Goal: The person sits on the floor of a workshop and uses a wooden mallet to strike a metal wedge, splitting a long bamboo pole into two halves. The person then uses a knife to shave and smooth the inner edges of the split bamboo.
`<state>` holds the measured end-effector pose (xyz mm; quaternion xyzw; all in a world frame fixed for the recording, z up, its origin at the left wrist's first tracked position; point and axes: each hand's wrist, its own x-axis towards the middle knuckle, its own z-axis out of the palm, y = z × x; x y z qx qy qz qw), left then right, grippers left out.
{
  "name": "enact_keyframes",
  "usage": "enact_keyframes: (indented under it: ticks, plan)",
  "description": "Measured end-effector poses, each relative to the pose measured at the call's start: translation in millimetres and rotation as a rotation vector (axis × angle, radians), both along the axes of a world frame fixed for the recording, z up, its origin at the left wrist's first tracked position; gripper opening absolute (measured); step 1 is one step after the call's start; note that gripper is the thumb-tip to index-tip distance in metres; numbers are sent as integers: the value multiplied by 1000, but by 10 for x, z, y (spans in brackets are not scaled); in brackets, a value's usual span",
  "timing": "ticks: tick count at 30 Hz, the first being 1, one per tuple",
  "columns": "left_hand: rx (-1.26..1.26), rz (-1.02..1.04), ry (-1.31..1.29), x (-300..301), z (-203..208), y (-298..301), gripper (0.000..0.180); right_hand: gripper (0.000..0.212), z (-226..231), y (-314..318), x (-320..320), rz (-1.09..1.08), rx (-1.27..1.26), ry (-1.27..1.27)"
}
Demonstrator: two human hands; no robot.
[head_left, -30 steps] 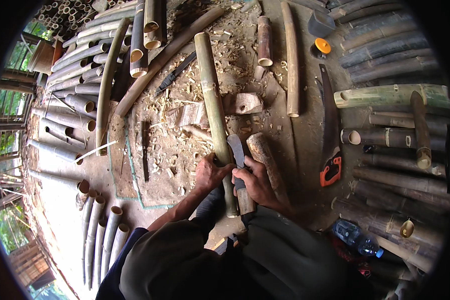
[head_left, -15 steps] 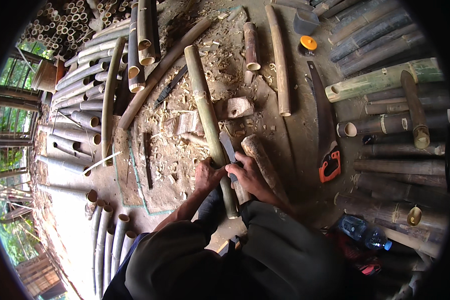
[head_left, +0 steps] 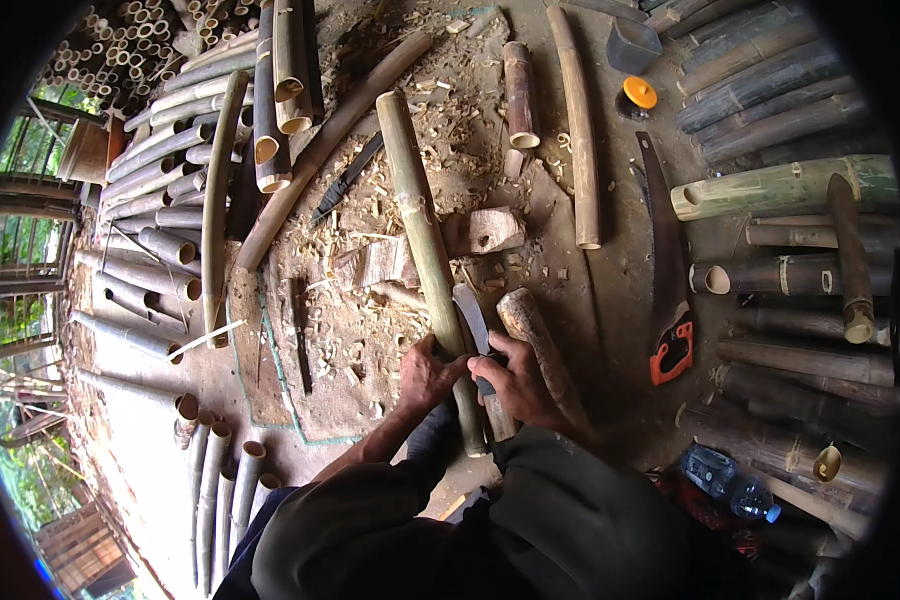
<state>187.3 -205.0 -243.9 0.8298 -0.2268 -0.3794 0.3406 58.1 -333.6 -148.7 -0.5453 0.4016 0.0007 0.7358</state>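
A long green bamboo pole (head_left: 418,205) slants down the middle and ends between my knees. My left hand (head_left: 428,375) is wrapped round it near its lower end, the thumb reaching toward the knife. In my right hand (head_left: 519,382) is a knife (head_left: 471,314) with a dark handle; its blade points away from me, along the pole's right side. Whether the edge touches the bamboo I cannot tell. Beneath the pole lie notched wood blocks (head_left: 482,231). A short thick log (head_left: 542,350) rests just right of my right hand.
Curled shavings cover the mat (head_left: 320,400). A handsaw (head_left: 665,250) with an orange handle lies to the right, near an orange-lidded jar (head_left: 639,93). Bamboo poles (head_left: 790,275) are piled at right and left. A plastic bottle (head_left: 715,465) sits by my right knee.
The whole view has shifted slightly, so things appear a little lower and further right. Both hands keep their holds on the pole and the knife.
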Motion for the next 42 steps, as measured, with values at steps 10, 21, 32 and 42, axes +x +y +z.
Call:
enact_keyframes:
  ticks: [10, 21, 32, 42]
  plan:
    - [-160, -147, 220, 246, 31, 39, 50, 33, 57, -1418, 924, -127, -153, -377]
    - [-150, -121, 333, 255, 136, 17, 51, 35, -311, -161, 11, 15, -313, -216]
    - [-110, -79, 274, 205, 244, -29, 45, 37, -266, -20, -92, 16, -430, -153]
    - [-106, -80, 127, 140, 24, 29, 47, 63, -480, -291, 512, -42, -77, -34]
